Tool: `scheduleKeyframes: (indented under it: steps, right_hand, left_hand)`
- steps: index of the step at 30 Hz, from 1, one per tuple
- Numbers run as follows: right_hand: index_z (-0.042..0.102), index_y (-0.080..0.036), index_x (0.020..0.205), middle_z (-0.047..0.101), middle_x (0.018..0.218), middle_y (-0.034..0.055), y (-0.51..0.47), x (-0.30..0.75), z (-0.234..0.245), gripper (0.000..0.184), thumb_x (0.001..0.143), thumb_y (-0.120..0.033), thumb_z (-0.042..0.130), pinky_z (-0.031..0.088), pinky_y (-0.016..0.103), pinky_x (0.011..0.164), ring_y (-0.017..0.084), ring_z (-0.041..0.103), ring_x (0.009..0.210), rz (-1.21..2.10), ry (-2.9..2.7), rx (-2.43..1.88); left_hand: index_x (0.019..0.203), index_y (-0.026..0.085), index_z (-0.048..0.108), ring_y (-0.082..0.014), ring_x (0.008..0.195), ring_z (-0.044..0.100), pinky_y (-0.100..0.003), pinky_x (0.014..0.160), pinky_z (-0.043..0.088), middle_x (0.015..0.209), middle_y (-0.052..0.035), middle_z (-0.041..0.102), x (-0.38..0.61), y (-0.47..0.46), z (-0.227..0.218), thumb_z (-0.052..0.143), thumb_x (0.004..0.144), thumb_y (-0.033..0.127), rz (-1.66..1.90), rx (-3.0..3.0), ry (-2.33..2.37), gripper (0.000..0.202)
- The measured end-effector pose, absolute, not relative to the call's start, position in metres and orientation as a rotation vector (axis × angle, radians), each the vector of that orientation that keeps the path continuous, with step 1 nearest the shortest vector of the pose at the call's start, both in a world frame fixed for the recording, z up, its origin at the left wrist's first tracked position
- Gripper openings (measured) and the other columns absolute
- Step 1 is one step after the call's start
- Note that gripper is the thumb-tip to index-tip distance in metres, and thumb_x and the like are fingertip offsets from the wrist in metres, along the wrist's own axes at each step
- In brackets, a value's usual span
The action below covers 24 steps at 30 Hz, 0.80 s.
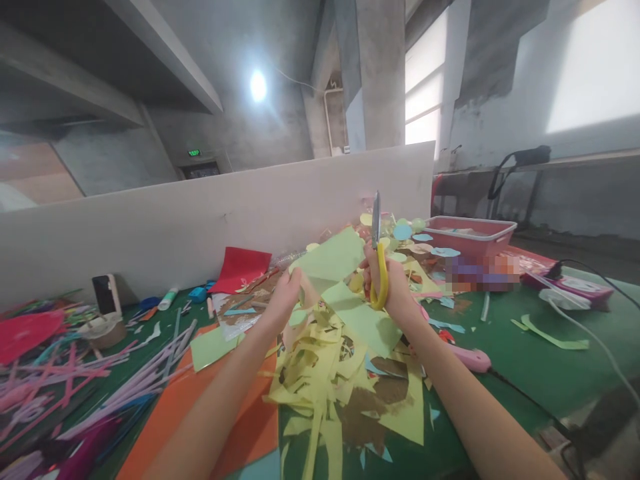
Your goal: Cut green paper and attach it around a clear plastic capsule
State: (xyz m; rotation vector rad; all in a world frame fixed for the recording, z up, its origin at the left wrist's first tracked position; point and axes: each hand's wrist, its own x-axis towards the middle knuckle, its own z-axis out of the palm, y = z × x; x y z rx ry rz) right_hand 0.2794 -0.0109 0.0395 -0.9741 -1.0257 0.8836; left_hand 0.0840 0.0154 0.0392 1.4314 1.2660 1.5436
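Partly hidden: right hand (397, 285), behind yellow scissors (382, 283) | pixelated: purple-orange item (480, 272)

Two slender bare forearms (223, 392) taper toward bare hands (286, 293).

1. A green table (530, 380) carries a heap of yellow paper scraps (320, 380).
2. An orange sheet (255, 423) lies beside pale purple strips (133, 380).
3. At right rest a pink-handled tool (470, 359) (cord attached) and a curved green strip (555, 342).
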Motion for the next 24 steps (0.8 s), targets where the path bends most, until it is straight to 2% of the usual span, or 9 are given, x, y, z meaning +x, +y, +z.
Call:
scheduleKeyframes:
  steps: [3,6,9,11,17,21,24]
  right_hand:
    - [0.054,-0.021,0.068,0.041,0.041,-0.0072,-0.008,0.280,0.038,0.044,0.080,-0.063,0.058,0.034,0.023,0.031,0.011,0.041,0.032,0.869,-1.056,-0.991]
    - [0.054,-0.021,0.069,0.040,0.040,-0.0077,-0.007,0.280,0.036,0.045,0.079,-0.064,0.057,0.033,0.024,0.032,0.011,0.041,0.032,0.850,-1.090,-1.005]
    - [0.053,-0.021,0.067,0.040,0.043,-0.0077,-0.007,0.280,0.034,0.045,0.079,-0.064,0.059,0.033,0.024,0.033,0.011,0.040,0.034,0.850,-1.112,-0.994]
    - [0.052,-0.021,0.067,0.041,0.046,-0.0074,-0.008,0.279,0.034,0.045,0.078,-0.064,0.060,0.032,0.024,0.034,0.010,0.040,0.035,0.854,-1.128,-0.961]
    - [0.051,-0.022,0.066,0.041,0.046,-0.0070,-0.009,0.278,0.032,0.044,0.079,-0.063,0.060,0.029,0.024,0.035,0.010,0.038,0.036,0.848,-1.147,-0.911]
    - [0.049,-0.023,0.065,0.041,0.046,-0.0069,-0.007,0.277,0.031,0.045,0.078,-0.065,0.060,0.029,0.024,0.035,0.011,0.039,0.036,0.849,-1.150,-0.924]
    - [0.048,-0.023,0.063,0.039,0.046,-0.0071,-0.004,0.277,0.028,0.046,0.077,-0.065,0.060,0.030,0.024,0.036,0.012,0.040,0.038,0.846,-1.165,-0.976]
  left_hand:
    - [0.100,0.024,0.065,-0.0244,0.117,0.060,-0.033,0.094,0.047,0.119,-0.0096,0.069,0.086,0.018,0.036,0.060,0.083,0.036,1.512,1.259,1.269,0.022]
    - [0.103,0.023,0.063,-0.0231,0.107,0.064,-0.030,0.082,0.052,0.117,-0.0084,0.069,0.087,0.022,0.036,0.056,0.084,0.036,1.488,1.185,1.253,0.025]
    - [0.098,0.019,0.063,-0.0221,0.090,0.068,-0.028,0.067,0.054,0.103,-0.0083,0.072,0.084,0.025,0.036,0.052,0.081,0.034,1.458,1.109,1.211,0.025]
    - [0.093,0.018,0.063,-0.0211,0.080,0.068,-0.028,0.063,0.054,0.091,-0.0071,0.073,0.081,0.028,0.036,0.051,0.078,0.032,1.440,1.061,1.170,0.024]
    - [0.091,0.019,0.060,-0.0211,0.073,0.069,-0.032,0.063,0.055,0.081,-0.0044,0.073,0.077,0.033,0.036,0.046,0.071,0.028,1.396,0.939,1.088,0.026]
    - [0.097,0.018,0.063,-0.0224,0.083,0.070,-0.034,0.069,0.056,0.093,-0.0075,0.075,0.080,0.030,0.041,0.048,0.077,0.032,1.377,0.977,1.036,0.029]
    - [0.104,0.017,0.064,-0.0226,0.092,0.070,-0.032,0.074,0.057,0.106,-0.0099,0.074,0.080,0.026,0.050,0.055,0.079,0.035,1.510,1.062,1.024,0.032]
